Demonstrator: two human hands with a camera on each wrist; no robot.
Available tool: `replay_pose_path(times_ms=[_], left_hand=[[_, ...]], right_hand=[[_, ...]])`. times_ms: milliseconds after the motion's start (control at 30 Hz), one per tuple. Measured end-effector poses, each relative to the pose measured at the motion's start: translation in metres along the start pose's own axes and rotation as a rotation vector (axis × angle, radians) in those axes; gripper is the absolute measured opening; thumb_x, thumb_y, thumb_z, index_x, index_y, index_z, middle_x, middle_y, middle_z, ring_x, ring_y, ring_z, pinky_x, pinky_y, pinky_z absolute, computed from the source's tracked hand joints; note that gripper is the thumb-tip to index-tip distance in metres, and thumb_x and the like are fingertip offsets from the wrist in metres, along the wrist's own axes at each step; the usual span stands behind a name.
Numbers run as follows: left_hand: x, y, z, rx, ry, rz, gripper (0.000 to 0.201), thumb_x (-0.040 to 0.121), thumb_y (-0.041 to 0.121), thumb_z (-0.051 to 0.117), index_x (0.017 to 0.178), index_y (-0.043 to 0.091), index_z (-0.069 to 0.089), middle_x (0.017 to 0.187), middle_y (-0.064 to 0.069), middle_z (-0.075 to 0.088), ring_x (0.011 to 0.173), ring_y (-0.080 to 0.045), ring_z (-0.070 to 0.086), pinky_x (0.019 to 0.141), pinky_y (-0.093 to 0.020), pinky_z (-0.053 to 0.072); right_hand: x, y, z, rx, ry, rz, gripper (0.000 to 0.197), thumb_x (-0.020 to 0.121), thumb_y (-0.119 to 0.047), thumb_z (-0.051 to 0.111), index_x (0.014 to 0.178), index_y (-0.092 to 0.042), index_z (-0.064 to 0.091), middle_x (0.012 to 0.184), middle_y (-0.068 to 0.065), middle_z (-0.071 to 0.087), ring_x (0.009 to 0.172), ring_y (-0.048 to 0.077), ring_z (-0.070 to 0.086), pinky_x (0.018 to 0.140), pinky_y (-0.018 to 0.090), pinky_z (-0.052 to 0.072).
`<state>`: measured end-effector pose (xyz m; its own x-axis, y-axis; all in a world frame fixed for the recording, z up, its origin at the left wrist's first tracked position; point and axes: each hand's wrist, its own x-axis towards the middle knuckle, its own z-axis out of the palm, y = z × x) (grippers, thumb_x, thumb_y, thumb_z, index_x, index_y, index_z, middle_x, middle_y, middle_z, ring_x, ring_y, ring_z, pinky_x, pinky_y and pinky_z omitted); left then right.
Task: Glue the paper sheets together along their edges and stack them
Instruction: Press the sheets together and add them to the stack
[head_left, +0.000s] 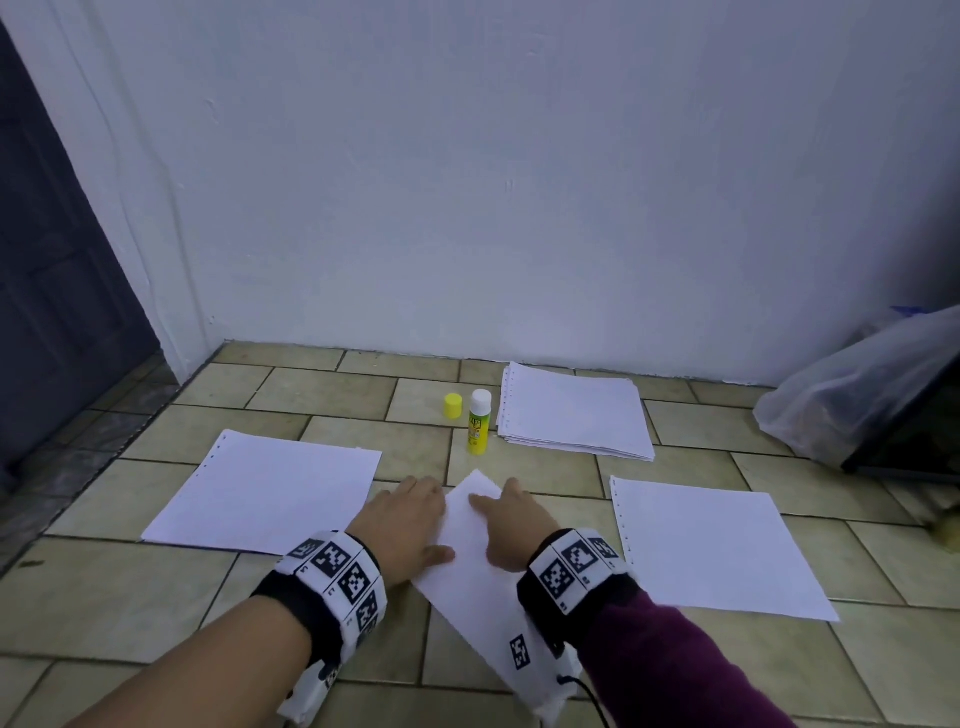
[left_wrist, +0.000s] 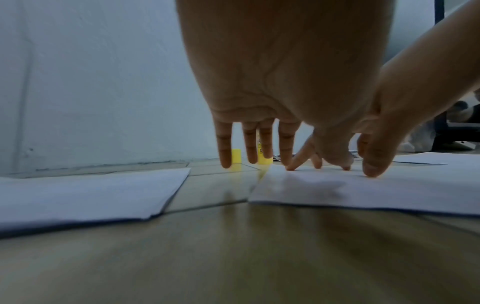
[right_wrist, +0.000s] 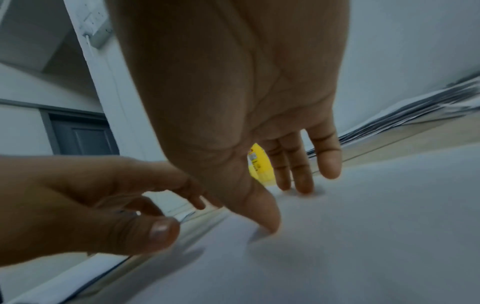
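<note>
Both hands press a tilted paper sheet (head_left: 470, 540) flat on the tiled floor (head_left: 130, 597): left hand (head_left: 410, 525) fingers spread at its edge, right hand (head_left: 511, 525) fingers straight on top. An uncapped glue stick (head_left: 479, 422) stands near the wall, beside its cap (head_left: 453, 405).

Your head view looks down and forward at the tiled floor (head_left: 156, 597) and wall from above. Your left wrist view sits low, nearly skimming the floor, facing the wall; your right wrist view is close and tilted. All three share the yellow glue stick (head_left: 479, 423) (left_wrist: 265, 159) (right_wrist: 261, 164)
</note>
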<state>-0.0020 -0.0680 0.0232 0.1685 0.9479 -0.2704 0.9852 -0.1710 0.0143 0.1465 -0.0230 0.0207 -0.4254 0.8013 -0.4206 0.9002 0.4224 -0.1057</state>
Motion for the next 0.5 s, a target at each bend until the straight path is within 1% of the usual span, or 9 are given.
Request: replay_pose_path(times_ms=[67, 133, 233, 300, 333, 400, 433, 467, 500], left_hand=[[-0.003, 0.001, 0.004, -0.026, -0.024, 0.057, 0.052, 0.098, 0.042, 0.045, 0.142, 0.014, 0.035, 0.148, -0.004, 0.032, 0.133, -0.020, 0.033, 0.106, -0.034, 0.033], [-0.006, 0.001, 0.005, 0.010, -0.036, 0.064, 0.046, 0.098, 0.037, 0.046, 0.138, 0.014, 0.039, 0.140, -0.005, 0.039, 0.127, -0.021, 0.038, 0.100, -0.033, 0.035], [-0.009, -0.001, 0.001, 0.018, -0.045, 0.027, 0.048, 0.094, 0.042, 0.053, 0.132, 0.014, 0.043, 0.132, -0.005, 0.044, 0.122, -0.021, 0.041, 0.096, -0.032, 0.036], [-0.009, -0.004, 0.001, 0.012, -0.038, -0.006, 0.058, 0.090, 0.049, 0.057, 0.132, 0.013, 0.041, 0.135, -0.005, 0.042, 0.125, -0.021, 0.039, 0.098, -0.032, 0.036], [-0.008, -0.006, 0.004, 0.002, -0.044, -0.033, 0.066, 0.088, 0.051, 0.057, 0.137, 0.012, 0.036, 0.142, -0.007, 0.037, 0.131, -0.021, 0.034, 0.101, -0.033, 0.035], [-0.006, -0.010, 0.010, -0.018, -0.105, -0.080, 0.085, 0.090, 0.054, 0.053, 0.149, 0.007, 0.016, 0.158, -0.008, 0.013, 0.146, -0.022, 0.013, 0.113, -0.040, 0.026], [-0.006, -0.011, 0.013, -0.020, -0.151, -0.089, 0.090, 0.091, 0.055, 0.049, 0.152, 0.006, 0.005, 0.161, -0.007, 0.001, 0.148, -0.020, 0.002, 0.117, -0.044, 0.019], [-0.005, -0.012, 0.015, -0.020, -0.190, -0.090, 0.091, 0.093, 0.056, 0.046, 0.153, 0.006, -0.002, 0.161, -0.007, -0.007, 0.149, -0.018, -0.006, 0.118, -0.048, 0.015], [-0.004, -0.013, 0.016, -0.022, -0.217, -0.090, 0.092, 0.094, 0.056, 0.043, 0.153, 0.006, -0.005, 0.161, -0.007, -0.010, 0.148, -0.018, -0.009, 0.118, -0.049, 0.012]], right_hand=[[-0.001, -0.007, 0.003, 0.017, 0.017, -0.048, 0.058, 0.093, -0.015, 0.046, 0.148, -0.021, 0.027, 0.137, 0.017, 0.028, 0.128, 0.034, 0.032, 0.103, 0.039, 0.038], [-0.002, -0.014, 0.007, 0.016, 0.051, -0.047, 0.055, 0.094, -0.018, 0.046, 0.146, -0.017, 0.029, 0.141, 0.015, 0.028, 0.131, 0.032, 0.028, 0.103, 0.041, 0.037], [-0.003, -0.025, 0.013, -0.002, 0.071, -0.061, 0.054, 0.094, -0.021, 0.047, 0.144, -0.014, 0.029, 0.146, 0.011, 0.025, 0.134, 0.031, 0.025, 0.102, 0.043, 0.034], [-0.003, -0.031, 0.014, -0.013, 0.075, -0.079, 0.055, 0.094, -0.022, 0.049, 0.144, -0.013, 0.029, 0.148, 0.011, 0.024, 0.135, 0.031, 0.023, 0.102, 0.044, 0.033], [-0.003, -0.033, 0.014, -0.017, 0.077, -0.080, 0.057, 0.094, -0.023, 0.050, 0.145, -0.013, 0.027, 0.149, 0.011, 0.022, 0.136, 0.031, 0.022, 0.103, 0.045, 0.032], [-0.001, -0.036, 0.014, -0.013, 0.062, -0.094, 0.066, 0.093, -0.023, 0.052, 0.149, -0.011, 0.018, 0.156, 0.011, 0.012, 0.143, 0.028, 0.013, 0.110, 0.048, 0.025], [0.000, -0.038, 0.013, -0.013, 0.038, -0.121, 0.071, 0.094, -0.022, 0.051, 0.151, -0.010, 0.010, 0.159, 0.008, 0.003, 0.146, 0.025, 0.006, 0.114, 0.051, 0.018], [0.001, -0.039, 0.012, -0.018, 0.002, -0.158, 0.075, 0.095, -0.021, 0.050, 0.152, -0.011, 0.003, 0.160, 0.006, -0.003, 0.147, 0.021, 0.000, 0.116, 0.052, 0.010], [0.001, -0.039, 0.011, -0.022, -0.032, -0.192, 0.076, 0.096, -0.021, 0.048, 0.153, -0.012, -0.002, 0.160, 0.004, -0.007, 0.148, 0.018, -0.003, 0.117, 0.053, 0.003]])
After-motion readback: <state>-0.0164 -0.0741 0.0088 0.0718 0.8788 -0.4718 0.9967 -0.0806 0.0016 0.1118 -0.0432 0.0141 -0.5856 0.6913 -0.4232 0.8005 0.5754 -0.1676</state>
